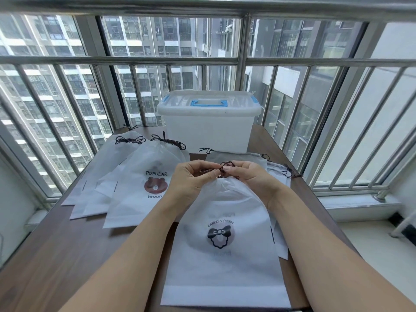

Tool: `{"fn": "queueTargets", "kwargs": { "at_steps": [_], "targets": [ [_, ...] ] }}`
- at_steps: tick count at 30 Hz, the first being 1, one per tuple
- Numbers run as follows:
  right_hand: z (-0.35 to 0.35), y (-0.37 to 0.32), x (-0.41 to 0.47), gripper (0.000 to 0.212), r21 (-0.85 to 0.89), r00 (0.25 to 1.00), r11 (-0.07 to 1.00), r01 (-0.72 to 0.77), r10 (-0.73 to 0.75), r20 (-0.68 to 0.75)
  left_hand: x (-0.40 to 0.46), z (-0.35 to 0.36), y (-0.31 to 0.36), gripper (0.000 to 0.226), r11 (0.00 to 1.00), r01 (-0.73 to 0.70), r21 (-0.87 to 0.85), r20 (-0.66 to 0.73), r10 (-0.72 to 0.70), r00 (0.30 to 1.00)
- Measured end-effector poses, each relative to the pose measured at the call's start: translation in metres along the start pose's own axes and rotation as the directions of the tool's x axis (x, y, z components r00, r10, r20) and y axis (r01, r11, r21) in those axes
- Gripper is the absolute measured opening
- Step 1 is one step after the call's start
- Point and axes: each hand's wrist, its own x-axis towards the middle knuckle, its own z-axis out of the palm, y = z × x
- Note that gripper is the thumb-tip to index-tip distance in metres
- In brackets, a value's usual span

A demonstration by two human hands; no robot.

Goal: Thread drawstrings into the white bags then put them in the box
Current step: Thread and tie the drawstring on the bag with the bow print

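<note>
A white bag printed "Especially for you" lies flat in front of me, its top gathered. A dark brown drawstring loops out of that gathered top. My left hand pinches the cord on its left side, and my right hand pinches it on the right, fingertips nearly meeting over the knot. A translucent plastic box with a closed lid and blue handle stands at the far edge of the table.
Several white bags with tied drawstrings, one printed "POPULAR broun", fan out on the left of the brown table. More grey-white bags lie behind my hands at right. A metal window railing surrounds the table.
</note>
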Motion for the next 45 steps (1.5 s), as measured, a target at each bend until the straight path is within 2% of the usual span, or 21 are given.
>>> {"fn": "queueTargets", "kwargs": {
  "at_steps": [2, 5, 8, 11, 13, 19, 22, 29, 34, 35, 38, 41, 45],
  "targets": [
    [0.000, 0.001, 0.002, 0.036, 0.013, 1.000, 1.000, -0.001, 0.001, 0.000, 0.000, 0.000, 0.000, 0.015, 1.000, 0.008, 0.000, 0.009, -0.008, 1.000],
    [-0.001, 0.003, 0.003, 0.019, 0.068, 1.000, 0.998, 0.010, -0.010, -0.001, 0.000, 0.000, 0.000, 0.017, 1.000, 0.003, 0.016, 0.002, -0.003, 1.000],
    [-0.001, 0.003, 0.004, 0.018, 0.115, 1.000, 0.993, -0.007, 0.009, -0.017, 0.000, 0.000, 0.000, 0.017, 1.000, 0.017, -0.002, 0.004, -0.017, 1.000],
    [0.000, 0.003, 0.005, 0.016, 0.120, 0.992, 0.993, -0.006, 0.021, -0.121, 0.000, 0.000, -0.002, 0.017, 1.000, 0.027, -0.011, -0.004, -0.027, 1.000],
    [0.000, 0.003, 0.006, 0.019, 0.119, 0.991, 0.993, 0.002, 0.015, -0.135, 0.000, 0.002, -0.002, 0.017, 1.000, 0.023, 0.001, -0.009, -0.023, 1.000],
    [0.001, 0.003, 0.012, 0.032, 0.074, 0.996, 0.997, 0.005, 0.001, -0.084, 0.002, 0.003, -0.004, 0.017, 1.000, -0.015, 0.024, -0.012, 0.015, 1.000],
    [0.002, 0.001, 0.008, 0.042, 0.109, 0.996, 0.992, -0.058, 0.064, -0.059, 0.001, 0.004, -0.005, 0.017, 0.998, -0.048, 0.044, 0.001, 0.048, 0.999],
    [0.003, 0.000, 0.006, 0.020, 0.294, 0.979, 0.936, -0.195, 0.204, 0.000, 0.002, 0.003, -0.005, 0.016, 0.995, -0.099, 0.013, 0.005, 0.099, 0.995],
    [-0.002, 0.005, 0.006, 0.017, 0.263, 0.972, 0.937, -0.230, 0.233, 0.019, 0.002, 0.003, -0.006, 0.016, 0.990, -0.141, 0.003, 0.040, 0.141, 0.989],
    [-0.001, 0.004, 0.006, 0.018, 0.265, 0.972, 0.936, -0.231, 0.234, 0.018, 0.003, 0.002, -0.007, 0.016, 0.989, -0.148, 0.008, 0.040, 0.147, 0.988],
    [-0.003, 0.001, 0.008, 0.039, 0.323, 0.971, 0.919, -0.225, 0.238, 0.000, 0.004, 0.002, -0.009, 0.016, 0.983, -0.180, 0.038, 0.029, 0.179, 0.983],
    [0.000, -0.002, 0.004, 0.022, 0.267, 0.959, 0.922, -0.279, 0.282, 0.029, 0.005, 0.001, -0.011, 0.016, 0.974, -0.213, 0.080, 0.043, 0.210, 0.977],
    [-0.002, -0.001, 0.009, 0.044, 0.212, 0.946, 0.923, -0.322, 0.320, 0.047, 0.006, 0.001, -0.012, 0.022, 0.957, -0.251, 0.148, 0.080, 0.241, 0.967]
  ]
}}
